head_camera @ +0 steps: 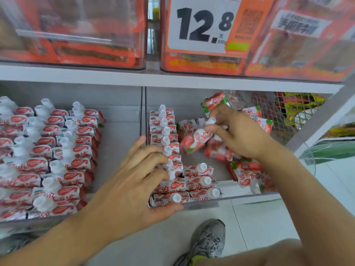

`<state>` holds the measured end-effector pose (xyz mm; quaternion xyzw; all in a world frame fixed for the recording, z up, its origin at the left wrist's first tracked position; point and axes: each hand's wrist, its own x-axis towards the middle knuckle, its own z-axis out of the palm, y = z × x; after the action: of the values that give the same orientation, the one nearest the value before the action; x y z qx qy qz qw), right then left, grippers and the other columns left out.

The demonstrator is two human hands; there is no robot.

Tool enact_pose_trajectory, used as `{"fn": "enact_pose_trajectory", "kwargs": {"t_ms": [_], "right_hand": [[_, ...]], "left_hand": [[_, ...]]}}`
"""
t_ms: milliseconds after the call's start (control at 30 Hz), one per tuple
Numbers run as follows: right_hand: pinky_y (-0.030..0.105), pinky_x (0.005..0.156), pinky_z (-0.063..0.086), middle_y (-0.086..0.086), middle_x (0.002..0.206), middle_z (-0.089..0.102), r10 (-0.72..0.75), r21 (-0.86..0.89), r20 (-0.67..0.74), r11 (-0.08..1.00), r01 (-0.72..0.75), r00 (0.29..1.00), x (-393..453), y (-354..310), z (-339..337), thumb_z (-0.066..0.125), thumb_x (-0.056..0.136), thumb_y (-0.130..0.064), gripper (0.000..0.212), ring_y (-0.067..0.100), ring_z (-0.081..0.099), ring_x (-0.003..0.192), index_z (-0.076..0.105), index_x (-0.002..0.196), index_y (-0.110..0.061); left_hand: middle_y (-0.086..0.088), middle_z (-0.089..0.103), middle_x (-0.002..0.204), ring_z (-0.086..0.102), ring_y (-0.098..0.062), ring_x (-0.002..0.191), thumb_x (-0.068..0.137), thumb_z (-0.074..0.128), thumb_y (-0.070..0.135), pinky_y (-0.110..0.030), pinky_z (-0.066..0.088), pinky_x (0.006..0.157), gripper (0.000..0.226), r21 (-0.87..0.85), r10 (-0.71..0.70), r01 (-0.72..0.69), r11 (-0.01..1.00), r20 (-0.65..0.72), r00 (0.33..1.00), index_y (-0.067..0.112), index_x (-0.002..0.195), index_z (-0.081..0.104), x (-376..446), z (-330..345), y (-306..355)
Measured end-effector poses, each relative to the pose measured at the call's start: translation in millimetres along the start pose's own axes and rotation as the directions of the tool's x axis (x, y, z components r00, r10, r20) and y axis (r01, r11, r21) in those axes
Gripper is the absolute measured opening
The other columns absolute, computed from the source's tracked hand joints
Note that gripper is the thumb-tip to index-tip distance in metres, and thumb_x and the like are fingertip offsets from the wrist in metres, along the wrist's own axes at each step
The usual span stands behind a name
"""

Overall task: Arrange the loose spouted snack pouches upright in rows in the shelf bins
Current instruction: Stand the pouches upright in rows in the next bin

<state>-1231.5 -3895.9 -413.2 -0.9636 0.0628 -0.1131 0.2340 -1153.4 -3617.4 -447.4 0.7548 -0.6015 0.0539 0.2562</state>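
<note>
Right hand (236, 135): thumb and fingertips pinch the white screw cap of a glossy red-and-white spouted pouch (194, 142), which hangs tilted below them. Left hand (134, 181): fingers spread and lightly bent, pressing against the upright pouch row (166, 150), thumb along the clear plastic bin (201, 203) front edge. Beyond the right fingers, loose pouches (247, 173) lie crumpled. Left of the left fingers, a neighbouring bin holds filled rows (48, 160).

Shop: price sign (199, 25), stocked shelf bins (201, 203), packaged snacks.
</note>
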Motion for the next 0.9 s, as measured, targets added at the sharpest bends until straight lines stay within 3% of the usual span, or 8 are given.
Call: {"fn": "enact_pose_trajectory", "kwargs": {"t_ms": [100, 233, 333, 567, 633, 733, 800, 900], "right_hand": [[0.019, 0.056, 0.044, -0.014, 0.071, 0.060, -0.047, -0.038, -0.006, 0.998, 0.046, 0.999, 0.2, -17.4, 2.1, 0.059, 0.094, -0.041, 0.022, 0.000, 0.059, 0.062, 0.044, 0.098, -0.025], [0.029, 0.050, 0.042, -0.009, 0.058, 0.056, -0.048, -0.102, 0.031, 0.993, 0.051, 0.998, -6.7, -16.9, 1.6, 0.056, 0.095, -0.044, 0.023, 0.003, 0.053, 0.052, 0.046, 0.096, -0.024], [0.019, 0.048, 0.033, -0.013, 0.065, 0.058, -0.024, -0.075, -0.004, 0.997, 0.023, 1.000, -12.8, -14.7, -0.3, 0.060, 0.093, -0.044, 0.022, -0.006, 0.056, 0.059, 0.047, 0.093, -0.026], [0.024, 0.048, 0.045, -0.007, 0.057, 0.060, 0.009, 0.187, -0.083, 0.982, 0.007, 0.996, -18.3, -8.0, 3.9, 0.075, 0.085, -0.023, 0.025, 0.010, 0.056, 0.049, 0.054, 0.077, -0.014], [0.027, 0.052, 0.049, -0.004, 0.062, 0.065, -0.011, 0.177, 0.037, 0.984, 0.004, 0.999, -18.6, -4.4, 15.3, 0.078, 0.083, -0.030, 0.027, 0.008, 0.062, 0.055, 0.054, 0.078, -0.016], [0.021, 0.069, 0.055, -0.001, 0.083, 0.074, -0.017, 0.359, 0.286, 0.929, -0.090, 0.958, -17.1, 4.4, 30.6, 0.078, 0.083, -0.024, 0.021, 0.008, 0.071, 0.076, 0.063, 0.090, -0.013], [0.026, 0.081, 0.056, 0.000, 0.094, 0.076, -0.011, 0.455, 0.352, 0.876, -0.161, 0.936, -18.0, 11.3, 25.9, 0.075, 0.086, -0.020, 0.017, 0.012, 0.072, 0.087, 0.068, 0.100, -0.011], [0.031, 0.094, 0.053, -0.006, 0.106, 0.073, -0.025, 0.466, 0.398, 0.867, -0.179, 0.917, -25.1, 21.1, 21.0, 0.070, 0.091, -0.018, 0.019, 0.008, 0.069, 0.101, 0.071, 0.110, -0.018]], "left_hand": [[0.001, 0.061, 0.103, 0.053, -0.021, 0.116, 0.076, 0.071, 0.059, -0.051, 0.023, 0.116, 0.044, 0.015, 0.003, -0.003, 1.000, -0.006, 1.000, 0.015, 0.083, 0.069, 0.8, 0.5, 0.6], [0.001, 0.061, 0.102, 0.053, -0.021, 0.114, 0.075, 0.072, 0.059, -0.050, 0.023, 0.116, 0.044, 0.042, 0.016, -0.016, 0.999, -0.020, 1.000, 0.015, 0.083, 0.069, 1.4, 1.0, 0.8], [0.001, 0.062, 0.102, 0.054, -0.021, 0.114, 0.075, 0.073, 0.058, -0.051, 0.025, 0.115, 0.044, 0.050, 0.022, -0.020, 0.999, -0.038, 0.999, 0.015, 0.083, 0.070, 1.4, 1.3, 0.5], [0.005, 0.060, 0.111, 0.051, -0.017, 0.118, 0.077, 0.068, 0.065, -0.049, 0.022, 0.117, 0.050, 0.029, 0.018, -0.020, 0.999, 0.058, 0.998, 0.019, 0.096, 0.069, 1.3, -8.1, 2.8], [0.013, 0.057, 0.115, 0.049, -0.007, 0.119, 0.080, 0.059, 0.070, -0.033, 0.021, 0.118, 0.054, -0.022, -0.024, 0.026, 0.999, 0.092, 0.995, 0.024, 0.107, 0.065, 5.7, -21.4, 6.1], [0.028, 0.052, 0.116, 0.046, 0.011, 0.113, 0.087, 0.045, 0.069, -0.003, 0.028, 0.098, 0.044, -0.060, -0.125, 0.132, 0.989, 0.106, 0.986, 0.038, 0.117, 0.056, 33.9, -47.4, 13.8], [0.028, 0.056, 0.112, 0.049, 0.012, 0.104, 0.090, 0.051, 0.058, -0.004, 0.036, 0.090, 0.033, -0.035, -0.117, 0.123, 0.992, 0.142, 0.983, 0.040, 0.117, 0.054, 71.4, -51.2, 11.5], [0.013, 0.065, 0.106, 0.059, 0.000, 0.092, 0.089, 0.064, 0.036, -0.025, 0.049, 0.085, 0.028, -0.049, -0.078, 0.097, 0.994, 0.288, 0.954, 0.025, 0.114, 0.061, 140.1, -22.2, -5.2]]}}
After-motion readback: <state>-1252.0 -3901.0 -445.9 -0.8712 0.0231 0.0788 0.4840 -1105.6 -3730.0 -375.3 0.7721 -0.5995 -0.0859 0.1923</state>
